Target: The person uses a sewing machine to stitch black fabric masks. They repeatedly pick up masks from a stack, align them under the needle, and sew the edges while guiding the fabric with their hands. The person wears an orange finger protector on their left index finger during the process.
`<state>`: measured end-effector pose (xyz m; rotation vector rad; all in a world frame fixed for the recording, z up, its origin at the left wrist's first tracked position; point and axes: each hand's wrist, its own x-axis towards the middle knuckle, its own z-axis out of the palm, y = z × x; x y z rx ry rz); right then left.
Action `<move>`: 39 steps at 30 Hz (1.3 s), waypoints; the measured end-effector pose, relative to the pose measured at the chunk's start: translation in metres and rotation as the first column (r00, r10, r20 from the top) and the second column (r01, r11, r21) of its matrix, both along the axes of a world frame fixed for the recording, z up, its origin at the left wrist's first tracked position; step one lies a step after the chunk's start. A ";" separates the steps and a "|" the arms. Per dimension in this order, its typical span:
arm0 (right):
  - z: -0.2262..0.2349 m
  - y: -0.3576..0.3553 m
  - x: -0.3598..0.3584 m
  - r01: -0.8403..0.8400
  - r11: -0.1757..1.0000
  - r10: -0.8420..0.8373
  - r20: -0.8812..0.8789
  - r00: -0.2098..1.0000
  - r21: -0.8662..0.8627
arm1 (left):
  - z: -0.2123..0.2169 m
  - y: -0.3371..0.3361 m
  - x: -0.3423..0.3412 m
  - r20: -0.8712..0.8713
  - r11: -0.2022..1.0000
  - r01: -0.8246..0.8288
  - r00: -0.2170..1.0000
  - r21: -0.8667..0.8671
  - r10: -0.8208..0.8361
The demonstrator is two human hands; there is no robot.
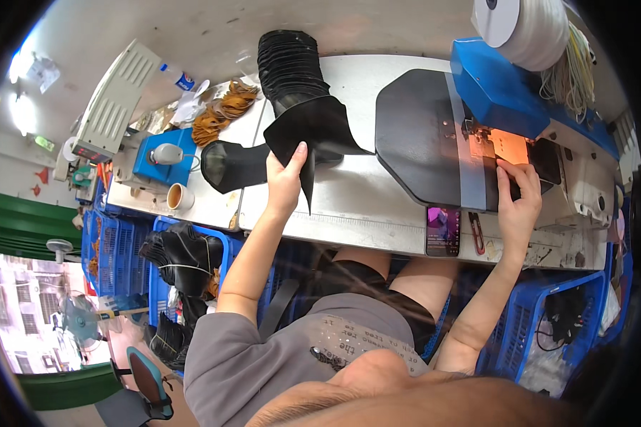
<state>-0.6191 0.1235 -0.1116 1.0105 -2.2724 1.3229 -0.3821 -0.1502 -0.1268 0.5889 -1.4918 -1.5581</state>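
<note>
Grips a black panel (317,121) in the left hand (283,181) with thumb on top, over the tabletop (356,181), left of the dark plate (413,128). Aims one corner rightward at that plate, another toward the near edge; cannot tell the long axis through the bend. Angles the left forearm (253,260) up and rightward. Has the right hand (521,192) raised with curled fingers beside the lit sewing machine (495,89); cannot tell that grip's state.

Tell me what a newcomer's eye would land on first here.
Probably the orange-lit patch beneath the blue machine housing at right, with the right hand close beside it. Next come the black piece in the left hand and the black stack just beyond it. The big white spool stands out at upper right.
</note>
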 end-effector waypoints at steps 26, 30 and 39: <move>-0.002 0.004 -0.001 0.024 0.999 -0.024 -0.012 1.000 0.022 | -0.093 -0.105 0.073 0.576 0.422 0.397 0.625 -0.815 0.527; -0.002 0.003 -0.002 0.023 1.000 -0.023 -0.053 0.998 0.008 | -0.087 -0.066 0.020 0.633 0.323 0.545 0.646 -0.774 0.427; -0.002 0.000 -0.001 0.004 1.000 -0.005 -0.030 1.000 -0.029 | -0.080 -0.069 -0.017 0.487 0.624 0.166 0.783 -0.763 0.387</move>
